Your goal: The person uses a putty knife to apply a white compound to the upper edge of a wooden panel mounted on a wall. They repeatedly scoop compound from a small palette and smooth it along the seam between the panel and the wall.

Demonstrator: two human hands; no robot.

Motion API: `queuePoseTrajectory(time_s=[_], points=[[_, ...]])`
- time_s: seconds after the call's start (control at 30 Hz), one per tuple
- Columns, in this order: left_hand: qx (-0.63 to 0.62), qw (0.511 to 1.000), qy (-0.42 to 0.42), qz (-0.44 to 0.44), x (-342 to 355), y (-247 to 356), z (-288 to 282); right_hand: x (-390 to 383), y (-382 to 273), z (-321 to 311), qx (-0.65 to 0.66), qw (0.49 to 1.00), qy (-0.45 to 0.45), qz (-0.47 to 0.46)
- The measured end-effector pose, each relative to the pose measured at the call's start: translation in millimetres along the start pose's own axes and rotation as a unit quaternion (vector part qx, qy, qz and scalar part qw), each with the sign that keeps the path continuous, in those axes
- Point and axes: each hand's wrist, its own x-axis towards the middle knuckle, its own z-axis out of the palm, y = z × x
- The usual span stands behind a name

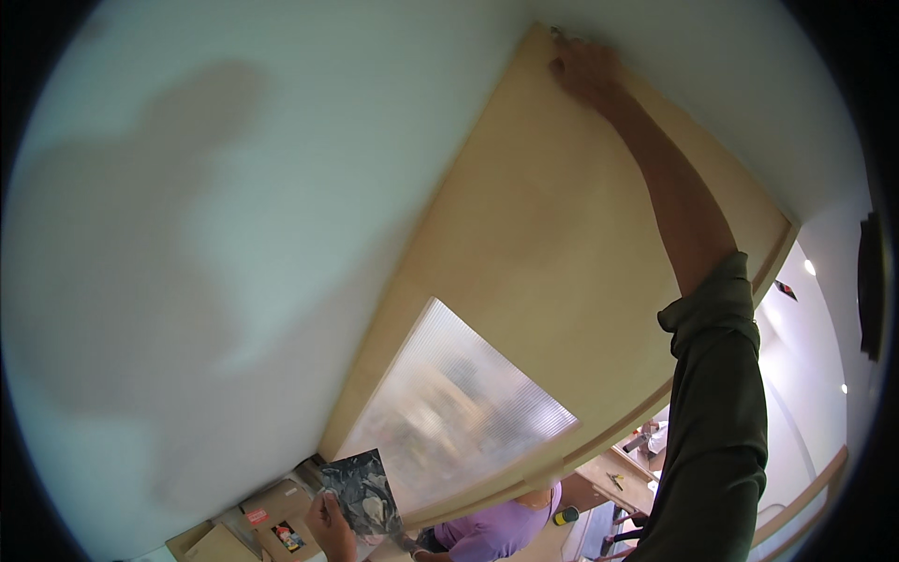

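My right hand [588, 73] reaches up to the top corner of a tan wooden panel [524, 197], where it meets the white wall and ceiling. Its fingers are closed, and a small light tip shows beside them; what they grip is too small to make out. Low down, my left hand [331, 526] pinches the edge of a dark rectangular sheet [363, 489] smeared with grey-white paste. That sheet overlaps the lower part of a ribbed translucent pane [459, 375] set into the panel.
Below the panel is a person in a lavender shirt [501, 526]. Cardboard boxes [281, 506] stand along the wall at lower left. A wooden table [609, 478] with items on it and a wooden rail [805, 501] are at lower right. My shadow falls on the white wall [309, 187].
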Motion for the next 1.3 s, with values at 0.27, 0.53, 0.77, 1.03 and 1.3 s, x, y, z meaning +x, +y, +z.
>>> queuePoseTrajectory(time_s=[0.27, 0.53, 0.77, 1.03, 1.3], points=[[-0.031, 0.998, 0.052, -0.007, -7.8, 39.3, 2.1, 14.8, -1.9, 0.2, 0.001, 0.997, -0.078, 0.012], [-0.023, 0.998, 0.03, -0.04, -4.6, 16.5, 2.4, 8.3, 2.1, -14.9, -0.008, 0.994, -0.11, 0.0], [-0.001, 0.999, 0.013, -0.035, -5.4, 27.9, -1.7, 12.8, 4.3, -2.5, 0.017, 0.997, -0.08, 0.007], [0.031, 0.999, 0.036, 0.0, -1.6, 16.8, -0.1, 18.3, -5.3, -21.8, 0.032, 0.989, -0.137, 0.051], [0.028, 0.999, -0.014, 0.016, 0.0, 15.7, -9.1, -17.3, 24.1, -49.9, 0.038, 0.991, -0.114, 0.056]])
